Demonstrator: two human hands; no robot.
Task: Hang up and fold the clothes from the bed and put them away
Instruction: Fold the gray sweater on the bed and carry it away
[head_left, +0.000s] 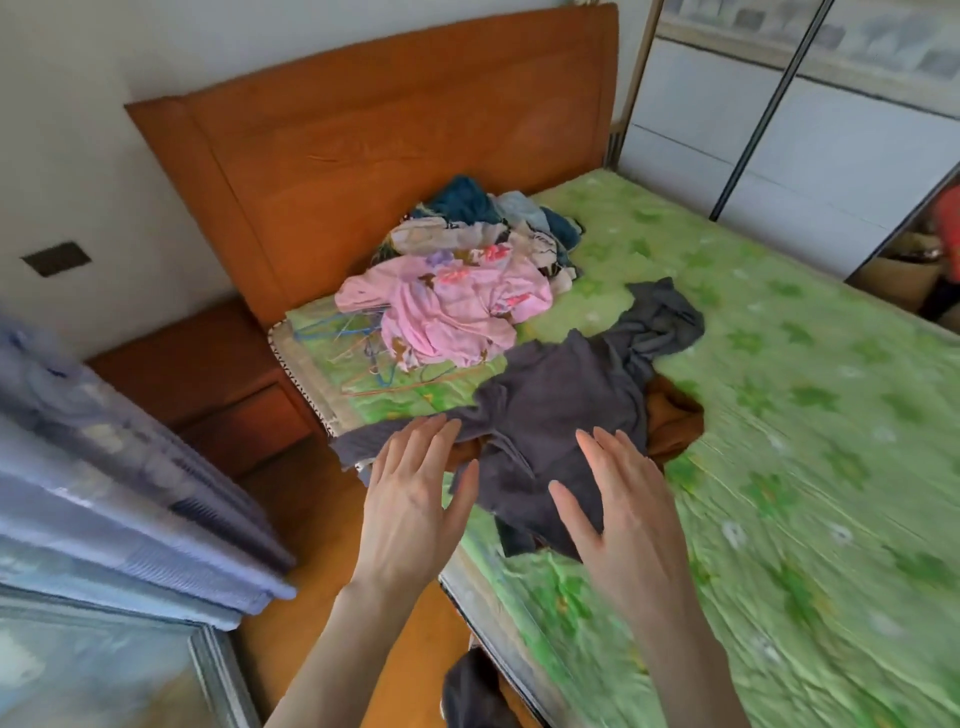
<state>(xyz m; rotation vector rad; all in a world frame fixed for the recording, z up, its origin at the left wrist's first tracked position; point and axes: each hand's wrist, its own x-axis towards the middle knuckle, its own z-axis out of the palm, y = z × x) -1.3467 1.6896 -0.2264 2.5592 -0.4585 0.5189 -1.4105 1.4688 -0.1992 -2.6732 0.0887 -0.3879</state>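
Both forearms come into view bare from the lower edge, with no sleeve or cuff showing anywhere along them up to the wrists. The left hand (410, 506) wears nothing: no ring, watch, bracelet or glove that I can make out. The right hand (631, 525) is likewise unadorned, its wrist plain. The fingers (605, 449) are slender, and the nails look short and unpainted, though the picture is a little soft with blur, so fine marks on them cannot be told. Below the arms a dark patch of cloth shows near the floor; whether it is something the person wears cannot be told.
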